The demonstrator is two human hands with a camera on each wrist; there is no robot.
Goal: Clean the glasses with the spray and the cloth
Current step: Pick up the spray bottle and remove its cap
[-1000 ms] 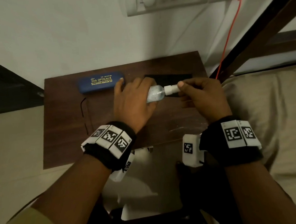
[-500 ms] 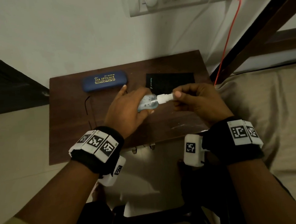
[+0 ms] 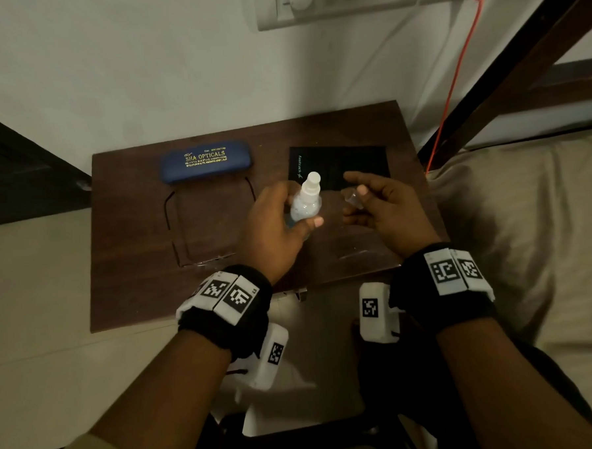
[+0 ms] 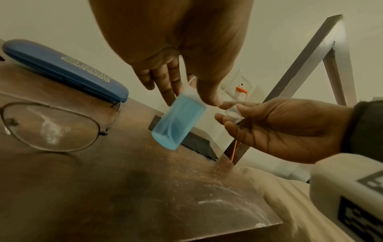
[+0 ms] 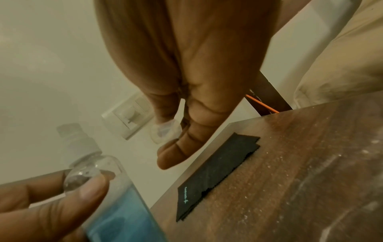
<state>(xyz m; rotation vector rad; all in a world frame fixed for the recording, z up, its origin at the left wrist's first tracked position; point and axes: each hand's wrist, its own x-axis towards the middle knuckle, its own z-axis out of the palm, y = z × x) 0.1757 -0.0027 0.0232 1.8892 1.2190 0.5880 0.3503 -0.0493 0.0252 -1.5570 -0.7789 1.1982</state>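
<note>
The left hand (image 3: pixel 281 225) is gripping the small clear spray bottle of blue liquid (image 3: pixel 303 203); the right hand (image 3: pixel 383 206) is pinching its little clear cap (image 3: pixel 351 199). Next, I think: spraying the thin wire-rimmed glasses (image 3: pixel 209 225) lying on the brown wooden desk (image 3: pixel 135 267), then taking the black cloth (image 3: pixel 339 163).

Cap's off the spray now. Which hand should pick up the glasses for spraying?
Probably right. The left hand grips the spray bottle with its nozzle bared; the right hand only pinches the small clear cap. It must drop that first, then reach across to the glasses lying left of the bottle.
</note>
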